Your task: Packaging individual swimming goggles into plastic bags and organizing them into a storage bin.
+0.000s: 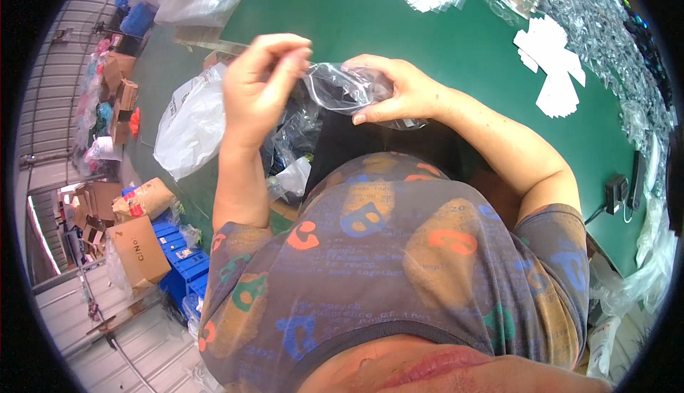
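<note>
My right hand [402, 92] grips a clear plastic bag [333, 88] between thumb and fingers. Dark, glossy contents show through the bag, but their kind is unclear. Just left of the bag's edge is my left hand [260, 86], slightly raised. Its thumb and forefinger come together in a pinch, and whatever lies between them cannot be made out. Both hands are over the near edge of the green table [306, 19], in front of my body. Below my left wrist lies crumpled clear plastic film [296, 136].
A large white plastic bag [189, 123] lies at the left. White paper cards [548, 65] and a long heap of clear plastic packs [602, 58] are at the right, near a black device [615, 195]. Cardboard boxes [139, 252] and blue crates [178, 254] stand at the lower left.
</note>
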Action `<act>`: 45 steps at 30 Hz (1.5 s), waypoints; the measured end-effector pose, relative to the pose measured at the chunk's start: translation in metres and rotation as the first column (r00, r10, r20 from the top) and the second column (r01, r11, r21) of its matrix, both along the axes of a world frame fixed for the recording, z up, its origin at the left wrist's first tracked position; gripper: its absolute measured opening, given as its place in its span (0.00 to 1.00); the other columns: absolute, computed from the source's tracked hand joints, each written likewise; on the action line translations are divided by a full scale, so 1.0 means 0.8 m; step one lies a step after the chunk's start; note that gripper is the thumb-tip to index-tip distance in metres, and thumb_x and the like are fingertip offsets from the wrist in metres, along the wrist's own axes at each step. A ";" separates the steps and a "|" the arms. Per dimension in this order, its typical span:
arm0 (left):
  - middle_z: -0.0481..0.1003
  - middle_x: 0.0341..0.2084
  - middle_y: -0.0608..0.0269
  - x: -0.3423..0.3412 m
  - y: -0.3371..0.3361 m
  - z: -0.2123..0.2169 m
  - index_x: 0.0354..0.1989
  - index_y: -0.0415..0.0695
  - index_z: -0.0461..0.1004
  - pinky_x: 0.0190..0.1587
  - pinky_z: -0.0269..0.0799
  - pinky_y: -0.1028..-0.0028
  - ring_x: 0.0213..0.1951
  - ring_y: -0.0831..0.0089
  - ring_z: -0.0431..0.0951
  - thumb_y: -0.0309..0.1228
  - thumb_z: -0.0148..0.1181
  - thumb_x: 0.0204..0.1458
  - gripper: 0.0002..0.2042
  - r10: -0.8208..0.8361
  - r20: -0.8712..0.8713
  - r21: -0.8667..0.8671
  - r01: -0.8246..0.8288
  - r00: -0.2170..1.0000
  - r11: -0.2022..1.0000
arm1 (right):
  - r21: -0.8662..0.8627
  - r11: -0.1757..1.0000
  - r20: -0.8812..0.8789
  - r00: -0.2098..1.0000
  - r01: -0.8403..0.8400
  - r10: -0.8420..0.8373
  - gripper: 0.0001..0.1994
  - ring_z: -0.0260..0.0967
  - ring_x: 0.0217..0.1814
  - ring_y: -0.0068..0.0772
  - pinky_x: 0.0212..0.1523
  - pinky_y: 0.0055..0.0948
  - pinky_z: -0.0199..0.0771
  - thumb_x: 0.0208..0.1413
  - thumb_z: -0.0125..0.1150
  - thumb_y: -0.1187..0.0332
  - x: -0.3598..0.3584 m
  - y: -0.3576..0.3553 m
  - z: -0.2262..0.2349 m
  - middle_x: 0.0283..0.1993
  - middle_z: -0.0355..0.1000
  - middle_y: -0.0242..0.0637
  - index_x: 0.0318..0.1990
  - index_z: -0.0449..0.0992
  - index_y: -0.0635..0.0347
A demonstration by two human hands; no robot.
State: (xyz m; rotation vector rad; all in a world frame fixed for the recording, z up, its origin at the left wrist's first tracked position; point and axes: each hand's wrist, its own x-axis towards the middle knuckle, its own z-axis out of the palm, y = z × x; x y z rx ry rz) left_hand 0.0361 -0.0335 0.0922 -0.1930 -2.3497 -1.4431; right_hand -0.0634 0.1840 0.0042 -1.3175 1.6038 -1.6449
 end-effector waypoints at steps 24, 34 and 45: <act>0.82 0.33 0.59 0.004 0.032 -0.006 0.33 0.40 0.84 0.40 0.75 0.74 0.37 0.72 0.81 0.22 0.68 0.52 0.02 -0.352 0.117 0.047 0.348 0.929 0.936 | 0.056 0.982 0.040 0.983 -0.179 0.177 0.40 0.72 0.54 0.29 0.54 0.31 0.73 0.41 0.82 0.55 0.001 -0.008 -0.018 0.51 0.76 0.36 0.62 0.70 0.55; 0.81 0.30 0.61 -0.023 0.018 -0.006 0.31 0.39 0.83 0.37 0.75 0.75 0.33 0.73 0.80 0.22 0.68 0.50 0.01 -0.166 -0.071 -0.228 0.146 0.984 0.963 | -0.174 0.962 -0.025 0.975 0.211 -0.219 0.29 0.69 0.53 0.28 0.59 0.32 0.67 0.52 0.71 0.50 -0.021 0.001 -0.003 0.45 0.72 0.32 0.53 0.72 0.62; 0.80 0.28 0.62 -0.009 0.022 -0.023 0.29 0.38 0.81 0.36 0.74 0.76 0.32 0.75 0.79 0.24 0.70 0.50 0.03 -0.078 0.069 -0.233 0.091 0.995 0.968 | -0.190 0.904 -0.280 0.862 0.383 -0.424 0.10 0.74 0.39 0.28 0.42 0.27 0.74 0.59 0.67 0.63 -0.013 -0.009 0.002 0.35 0.75 0.34 0.40 0.80 0.60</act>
